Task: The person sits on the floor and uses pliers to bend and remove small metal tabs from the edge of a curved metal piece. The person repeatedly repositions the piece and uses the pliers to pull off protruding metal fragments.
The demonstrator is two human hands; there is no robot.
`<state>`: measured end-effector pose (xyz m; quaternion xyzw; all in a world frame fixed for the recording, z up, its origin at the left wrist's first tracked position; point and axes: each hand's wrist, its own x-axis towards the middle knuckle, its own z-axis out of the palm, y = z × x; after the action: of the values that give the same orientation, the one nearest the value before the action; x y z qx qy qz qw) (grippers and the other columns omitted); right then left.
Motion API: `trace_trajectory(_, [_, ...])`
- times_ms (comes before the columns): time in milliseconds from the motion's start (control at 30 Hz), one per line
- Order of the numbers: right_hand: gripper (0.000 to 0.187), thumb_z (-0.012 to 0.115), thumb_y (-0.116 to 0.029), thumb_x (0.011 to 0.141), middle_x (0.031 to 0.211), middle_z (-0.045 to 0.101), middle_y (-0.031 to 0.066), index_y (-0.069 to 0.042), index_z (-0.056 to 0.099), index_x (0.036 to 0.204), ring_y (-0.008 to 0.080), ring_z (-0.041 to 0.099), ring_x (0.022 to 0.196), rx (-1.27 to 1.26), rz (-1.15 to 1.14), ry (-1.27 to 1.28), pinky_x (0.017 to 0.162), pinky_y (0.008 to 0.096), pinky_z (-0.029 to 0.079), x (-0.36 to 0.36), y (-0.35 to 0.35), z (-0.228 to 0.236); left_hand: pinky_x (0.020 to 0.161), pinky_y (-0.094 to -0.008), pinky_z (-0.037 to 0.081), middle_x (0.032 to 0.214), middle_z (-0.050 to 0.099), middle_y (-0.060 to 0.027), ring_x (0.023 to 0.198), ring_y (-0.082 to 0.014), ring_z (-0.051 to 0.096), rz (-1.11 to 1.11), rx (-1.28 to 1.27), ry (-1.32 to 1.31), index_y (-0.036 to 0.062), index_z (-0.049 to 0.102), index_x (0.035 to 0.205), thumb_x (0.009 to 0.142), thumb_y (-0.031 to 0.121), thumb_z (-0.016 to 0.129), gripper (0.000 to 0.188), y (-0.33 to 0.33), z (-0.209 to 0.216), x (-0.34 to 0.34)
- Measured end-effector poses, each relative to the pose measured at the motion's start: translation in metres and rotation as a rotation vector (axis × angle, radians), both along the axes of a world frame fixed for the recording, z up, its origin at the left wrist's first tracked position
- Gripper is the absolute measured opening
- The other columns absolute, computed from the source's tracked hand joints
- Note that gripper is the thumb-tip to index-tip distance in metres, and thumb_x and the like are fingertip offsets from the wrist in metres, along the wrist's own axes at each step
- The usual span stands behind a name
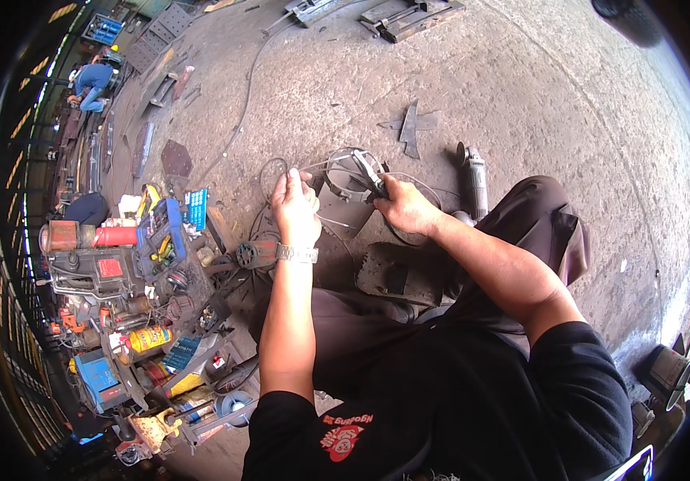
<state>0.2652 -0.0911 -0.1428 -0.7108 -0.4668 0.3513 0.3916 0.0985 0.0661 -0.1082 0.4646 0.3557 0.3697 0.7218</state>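
In my right hand [407, 208] is a welding electrode holder [370, 171], its jaws pointing up and to the left. My left hand [295, 207] is closed around thin welding rods; one rod [327, 162] stretches right toward the holder's jaws, though I cannot tell whether it is clamped there. Another rod [334, 221] sticks out lower, past the palm. Beneath the holder, a round metal ring [335, 186] rests on or against a dark flat plate [347, 212]. A dark curved piece [399, 272] lies between my legs.
An angle grinder [474, 183] is right of my right hand, by my knee. Flat metal offcuts [411, 130] lie ahead. Cables [250, 100] cross the concrete floor. Tools and a blue case [161, 232] crowd the left. Another person [92, 82] crouches far left.
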Motion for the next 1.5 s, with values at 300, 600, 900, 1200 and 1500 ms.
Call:
trace_trajectory(300, [0.046, 0.06, -0.015, 0.088, 0.106, 0.065, 0.034, 0.01, 0.05, 0.125, 0.0481, 0.062, 0.107, -0.059, 0.005, 0.047, 0.094, 0.0515, 0.049, 0.0, 0.0, 0.009, 0.042, -0.0217, 0.026, 0.06, 0.036, 0.0065, 0.046, -0.0038, 0.031, -0.025, 0.083, 0.059, 0.0035, 0.058, 0.093, 0.107, 0.028, 0.051, 0.029, -0.004, 0.002, 0.005])
trace_trajectory(600, [0.035, 0.058, -0.014, 0.091, 0.1, 0.065, 0.0327, 0.009, 0.055, 0.116, 0.0478, 0.064, 0.1, 0.15, -0.061, -0.337, 0.09, 0.0495, 0.052, -0.003, -0.003, -0.015, 0.042, -0.0215, 0.023, 0.057, 0.033, 0.0069, 0.044, -0.004, 0.028, -0.057, -0.285, 0.079, 0.0049, 0.058, 0.092, 0.107, 0.028, 0.051, 0.028, 0.003, 0.012, -0.007])
trace_trajectory(900, [0.046, 0.065, -0.02, 0.09, 0.105, 0.066, 0.0311, 0.008, 0.055, 0.124, 0.0435, 0.064, 0.106, -0.124, 0.036, 0.318, 0.092, 0.0458, 0.05, 0.005, -0.004, 0.01, 0.041, -0.021, 0.022, 0.06, 0.039, 0.008, 0.046, -0.0014, 0.031, 0.008, 0.288, 0.219, 0.0048, 0.062, 0.089, 0.107, 0.026, 0.052, 0.03, 0.002, 0.001, -0.003])
trace_trajectory(1200, [0.046, 0.062, -0.016, 0.087, 0.108, 0.064, 0.0358, 0.012, 0.052, 0.121, 0.0481, 0.061, 0.111, 0.019, -0.006, -0.001, 0.095, 0.0503, 0.049, -0.004, -0.004, 0.002, 0.039, -0.0218, 0.022, 0.059, 0.036, 0.0069, 0.043, -0.0024, 0.029, 0.017, 0.013, 0.054, 0.0021, 0.059, 0.091, 0.107, 0.027, 0.051, 0.031, 0.007, 0.003, -0.006])
trace_trajectory(1500, [0.053, 0.065, -0.019, 0.089, 0.101, 0.066, 0.0333, 0.01, 0.048, 0.13, 0.0467, 0.064, 0.104, -0.01, -0.005, -0.024, 0.089, 0.0488, 0.051, -0.005, 0.0, -0.001, 0.04, -0.022, 0.024, 0.059, 0.032, 0.0071, 0.044, -0.0041, 0.026, -0.021, -0.125, 0.015, 0.0041, 0.057, 0.092, 0.107, 0.027, 0.05, 0.029, 0.002, 0.001, -0.002])
